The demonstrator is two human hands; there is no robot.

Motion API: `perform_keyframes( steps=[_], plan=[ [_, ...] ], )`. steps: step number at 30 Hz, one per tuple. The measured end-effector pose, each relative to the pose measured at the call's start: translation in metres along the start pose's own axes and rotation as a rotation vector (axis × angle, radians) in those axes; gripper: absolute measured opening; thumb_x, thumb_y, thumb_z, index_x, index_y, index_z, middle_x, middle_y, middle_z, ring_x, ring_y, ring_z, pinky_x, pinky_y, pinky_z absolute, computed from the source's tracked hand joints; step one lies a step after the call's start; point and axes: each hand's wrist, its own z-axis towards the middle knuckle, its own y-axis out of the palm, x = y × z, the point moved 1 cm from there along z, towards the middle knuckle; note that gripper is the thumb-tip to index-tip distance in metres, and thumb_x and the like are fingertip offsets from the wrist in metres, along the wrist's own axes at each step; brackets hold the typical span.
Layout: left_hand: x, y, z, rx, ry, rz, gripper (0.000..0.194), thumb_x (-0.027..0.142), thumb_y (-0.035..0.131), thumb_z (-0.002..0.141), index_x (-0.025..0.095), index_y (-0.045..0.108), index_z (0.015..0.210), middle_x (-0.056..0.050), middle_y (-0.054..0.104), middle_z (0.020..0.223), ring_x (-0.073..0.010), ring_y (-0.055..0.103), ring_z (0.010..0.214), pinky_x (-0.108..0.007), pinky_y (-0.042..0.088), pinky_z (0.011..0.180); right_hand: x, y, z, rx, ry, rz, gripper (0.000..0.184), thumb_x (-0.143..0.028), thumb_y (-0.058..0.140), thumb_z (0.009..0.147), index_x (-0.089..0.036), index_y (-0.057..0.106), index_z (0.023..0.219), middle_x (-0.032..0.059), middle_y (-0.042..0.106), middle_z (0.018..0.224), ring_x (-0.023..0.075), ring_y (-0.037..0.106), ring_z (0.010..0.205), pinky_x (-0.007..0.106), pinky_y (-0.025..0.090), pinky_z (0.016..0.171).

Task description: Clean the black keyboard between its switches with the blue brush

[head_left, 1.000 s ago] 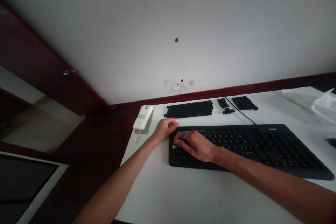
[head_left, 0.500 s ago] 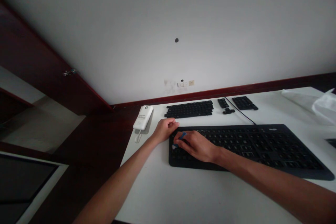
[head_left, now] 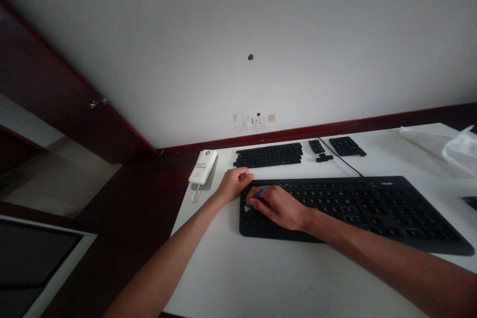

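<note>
Indoors, home or office (unclear which); white table; dark-red door; wall sockets.

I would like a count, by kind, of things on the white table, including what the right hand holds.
Wide black corded keyboard: 1
Groups of loose black keycaps: 4
White rectangular device with loop: 1
Thin crumpled white sheet: 1
Slim blue tool in the right hand: 1
Total: 8
Uncounted: dark, unclear thing, right edge.
</note>
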Motion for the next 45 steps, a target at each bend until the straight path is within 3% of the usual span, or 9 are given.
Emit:
perform_keyframes(
  steps=[36,41,45],
  plan=[
    [0.000,-0.001,0.000,0.002,0.006,-0.001,0.044,0.049,0.055,0.093,0.017,0.044,0.065,0.005,0.042,0.061,-0.0103,0.036,0.061,-0.025,0.027,0.059,0.001,0.000,0.000,-0.010,0.009,0.014,0.030,-0.033,0.044,0.108,-0.018,0.069,0.102,0.0067,0.075,0.096,0.0197,0.071,0.086,0.030,0.051,0.083],
    [-0.003,0.001,0.000,-0.008,-0.018,-0.026,0.047,0.053,0.054,0.093,0.017,0.044,0.065,0.005,0.042,0.060,-0.0103,0.035,0.060,-0.025,0.025,0.057,0.008,-0.002,0.003,0.096,0.040,0.230,0.039,-0.036,0.043,0.108,-0.018,0.069,0.086,0.0053,0.074,0.094,0.0173,0.069,0.084,0.028,0.051,0.082],
    [-0.004,0.001,0.000,-0.011,-0.010,-0.028,0.048,0.054,0.054,0.093,0.017,0.045,0.065,0.005,0.041,0.060,-0.0103,0.035,0.060,-0.025,0.025,0.057,0.012,0.000,0.002,0.094,0.095,0.126,0.036,-0.035,0.043,0.108,-0.018,0.069,0.091,0.0050,0.074,0.088,0.0187,0.069,0.080,0.031,0.050,0.081]
  ],
)
